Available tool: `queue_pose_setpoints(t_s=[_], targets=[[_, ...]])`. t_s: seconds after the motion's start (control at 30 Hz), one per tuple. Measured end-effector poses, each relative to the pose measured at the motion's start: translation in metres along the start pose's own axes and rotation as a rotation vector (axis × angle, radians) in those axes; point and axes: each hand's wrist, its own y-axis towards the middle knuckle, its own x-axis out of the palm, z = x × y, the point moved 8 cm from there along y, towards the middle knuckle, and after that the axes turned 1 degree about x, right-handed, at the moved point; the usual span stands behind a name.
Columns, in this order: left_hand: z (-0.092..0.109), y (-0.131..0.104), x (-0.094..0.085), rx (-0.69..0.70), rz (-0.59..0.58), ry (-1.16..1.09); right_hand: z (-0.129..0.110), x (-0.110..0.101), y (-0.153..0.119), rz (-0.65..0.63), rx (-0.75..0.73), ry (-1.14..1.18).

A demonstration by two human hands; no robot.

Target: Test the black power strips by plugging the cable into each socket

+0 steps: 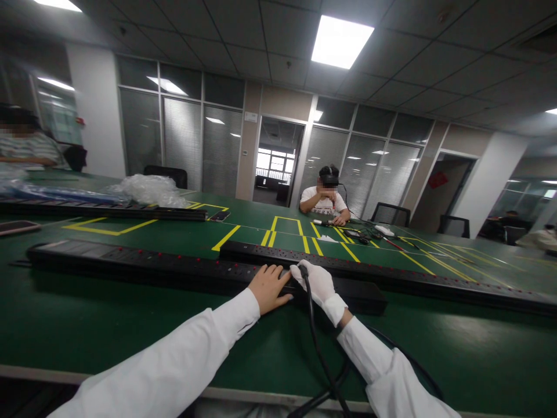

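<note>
A long black power strip (174,264) with red marks along its top lies across the green table. My left hand (268,288) is bare and rests on this strip right of its middle, fingers spread. In a white glove, my right hand (319,283) is closed around the plug end of a black power cable (311,316), at the top of the strip and close to my left fingertips. Whether the plug sits in a socket is hidden by the hand. The cable hangs down over the table's front edge. Just behind lies a second black power strip (409,277), reaching far right.
Yellow tape lines (287,219) mark the green table (174,337). A phone (220,216) and clear plastic wrap (148,188) lie at the back left, near another black strip (183,214). Across the table sits a person (311,200) near cables and small devices (357,235).
</note>
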Motion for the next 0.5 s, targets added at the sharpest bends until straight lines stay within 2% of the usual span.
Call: queue_pose_setpoints(t_s=[0.33, 0.5], targets=[[0.0003, -0.0002, 0.0018, 0.007, -0.016, -0.006, -0.0038, -0.0016, -0.007, 0.076, -0.031, -0.077], [0.0002, 0.0002, 0.0015, 0.002, -0.016, -0.004, -0.0052, -0.0032, -0.0066, 0.067, -0.04, -0.092]])
